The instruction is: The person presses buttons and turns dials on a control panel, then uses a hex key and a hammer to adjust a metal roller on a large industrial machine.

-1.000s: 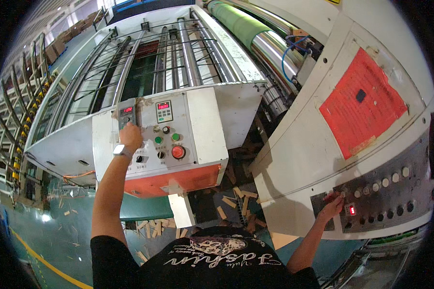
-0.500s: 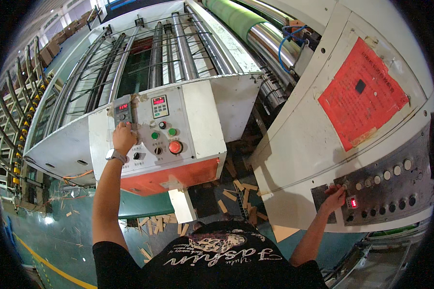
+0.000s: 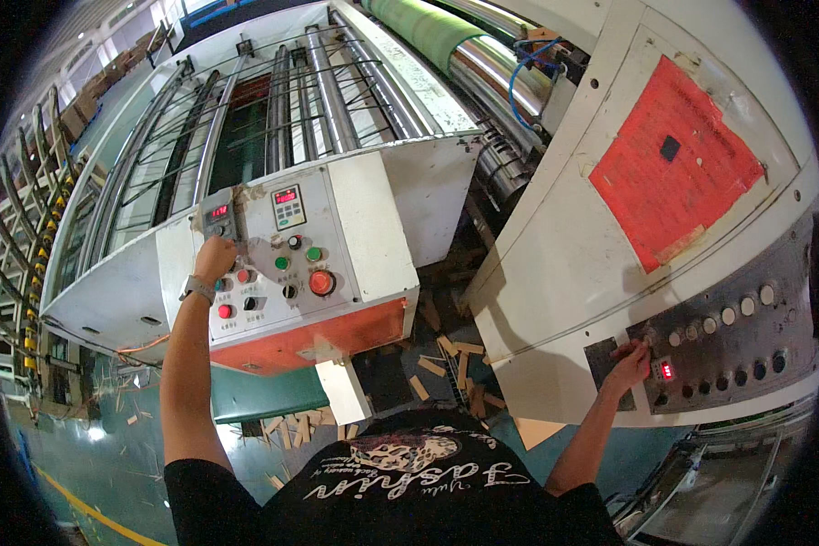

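My left hand (image 3: 213,261), a watch on its wrist, reaches up to the small grey controller (image 3: 218,213) with a red digital display on the white control panel (image 3: 350,282). Its fingers are bent together against the controller's lower part and cover what they grip. On the right, my right hand (image 3: 630,366) is at the left end of a dark metal button panel (image 3: 710,359). Its fingers are pinched together at the panel's surface, and what they hold is hidden. Just beside it glows a small red display (image 3: 667,369).
Buttons, switches and a red mushroom-shaped stop button (image 3: 322,283) surround my left hand. Behind rise metal rollers (image 3: 332,91) and a green roller (image 3: 428,32). A red sheet (image 3: 673,164) covers part of the right cabinet. Wood pieces (image 3: 432,366) litter the floor between the machines.
The view has shifted slightly, so the machines appear a little further left. My left hand stays at the controller, whose displayed reading differs. My right hand stays at the dark panel.
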`<state>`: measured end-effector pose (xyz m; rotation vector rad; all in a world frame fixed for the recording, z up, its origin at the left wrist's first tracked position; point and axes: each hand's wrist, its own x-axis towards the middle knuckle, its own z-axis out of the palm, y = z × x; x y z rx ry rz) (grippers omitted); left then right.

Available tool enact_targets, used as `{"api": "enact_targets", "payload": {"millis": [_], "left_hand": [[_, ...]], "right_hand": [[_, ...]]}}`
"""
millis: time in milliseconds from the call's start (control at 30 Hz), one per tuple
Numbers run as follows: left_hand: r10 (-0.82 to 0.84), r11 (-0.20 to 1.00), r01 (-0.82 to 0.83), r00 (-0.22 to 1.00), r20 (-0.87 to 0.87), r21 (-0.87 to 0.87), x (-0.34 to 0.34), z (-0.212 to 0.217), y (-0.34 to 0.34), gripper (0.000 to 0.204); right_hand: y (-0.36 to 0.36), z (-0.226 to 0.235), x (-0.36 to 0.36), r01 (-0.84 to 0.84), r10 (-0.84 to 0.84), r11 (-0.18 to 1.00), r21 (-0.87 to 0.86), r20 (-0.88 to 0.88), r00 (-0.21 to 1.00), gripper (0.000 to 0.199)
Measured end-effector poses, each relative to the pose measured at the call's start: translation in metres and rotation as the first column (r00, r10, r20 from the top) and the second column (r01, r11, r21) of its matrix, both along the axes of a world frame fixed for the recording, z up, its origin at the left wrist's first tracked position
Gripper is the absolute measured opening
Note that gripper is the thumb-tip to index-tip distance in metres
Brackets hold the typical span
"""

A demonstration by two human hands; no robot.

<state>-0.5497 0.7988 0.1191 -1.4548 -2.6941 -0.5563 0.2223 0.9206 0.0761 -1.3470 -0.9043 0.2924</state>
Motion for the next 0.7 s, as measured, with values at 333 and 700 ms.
{"api": "enact_targets", "payload": {"millis": [333,700], "left_hand": [[-0.030,0.999,0.031,0.998,0.053,-0.013,0.003,0.004,-0.002,0.029],[0.006,0.997,-0.011,0.997,-0.076,-0.070,0.002,-0.015,0.001,0.026]], "right_hand": [[-0.005,0.013,-0.016,-0.013,0.012,0.999,-0.034,-0.011,1.000,0.037],[-0.004,0.012,-0.009,-0.149,0.149,0.989,-0.004,0.010,0.989,0.038]]}}
